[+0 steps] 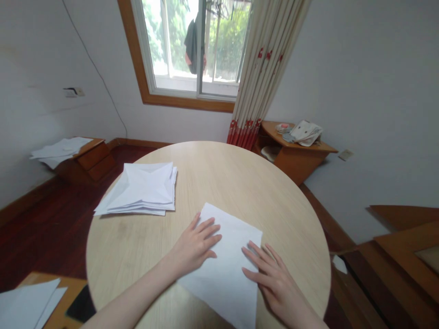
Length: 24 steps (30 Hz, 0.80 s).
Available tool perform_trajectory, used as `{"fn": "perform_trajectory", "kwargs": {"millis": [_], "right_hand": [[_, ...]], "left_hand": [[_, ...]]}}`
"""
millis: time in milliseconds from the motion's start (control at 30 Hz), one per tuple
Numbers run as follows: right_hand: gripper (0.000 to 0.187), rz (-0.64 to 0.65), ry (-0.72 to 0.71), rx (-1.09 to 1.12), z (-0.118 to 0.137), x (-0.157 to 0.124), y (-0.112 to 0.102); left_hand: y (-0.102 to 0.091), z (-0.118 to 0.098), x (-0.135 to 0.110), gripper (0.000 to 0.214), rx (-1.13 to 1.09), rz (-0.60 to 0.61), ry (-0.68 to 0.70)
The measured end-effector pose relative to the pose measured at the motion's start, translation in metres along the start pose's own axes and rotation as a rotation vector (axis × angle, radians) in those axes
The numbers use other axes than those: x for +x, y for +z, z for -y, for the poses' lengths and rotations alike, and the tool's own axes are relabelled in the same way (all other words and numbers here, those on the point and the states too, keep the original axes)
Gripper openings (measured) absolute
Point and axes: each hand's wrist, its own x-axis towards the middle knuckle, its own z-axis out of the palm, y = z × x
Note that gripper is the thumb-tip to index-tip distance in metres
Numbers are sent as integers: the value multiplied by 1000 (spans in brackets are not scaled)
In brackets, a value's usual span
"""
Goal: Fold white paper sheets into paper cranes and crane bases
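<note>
A white sheet of paper (228, 269) lies flat and turned at an angle on the round wooden table (288, 205), close to me. Across its left edge rests my left hand (197, 242), palm down with the fingers spread. My right hand (269, 274) lies on the right edge of the sheet, its fingers apart and stretched toward the middle. Neither hand grips anything. Left of the sheet and farther off is a stack of creased white papers (147, 187), several layers thick.
More white sheets (27, 304) and a dark flat object (82, 306) lie on a lower surface at bottom left. Papers (61, 148) cover a small cabinet at far left. A corner stand (295, 160) holds a cloth bag (305, 132) beside the curtain (264, 68).
</note>
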Motion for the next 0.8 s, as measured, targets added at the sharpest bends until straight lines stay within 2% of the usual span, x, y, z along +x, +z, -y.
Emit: {"fn": "perform_trajectory", "kwargs": {"millis": [233, 433, 633, 733, 800], "right_hand": [[52, 150, 64, 147, 20, -4, 3], [45, 172, 191, 116, 25, -1, 15], [57, 68, 299, -171, 36, 10, 41], [57, -56, 307, -293, 39, 17, 53], [49, -118, 297, -328, 40, 20, 57]], "left_hand": [[5, 1, 0, 28, 58, -93, -29], [8, 2, -1, 27, 78, -165, -52], [5, -3, 1, 24, -104, -172, -80], [0, -6, 1, 22, -206, -96, -93], [-3, -8, 2, 17, -249, -31, -107]]}}
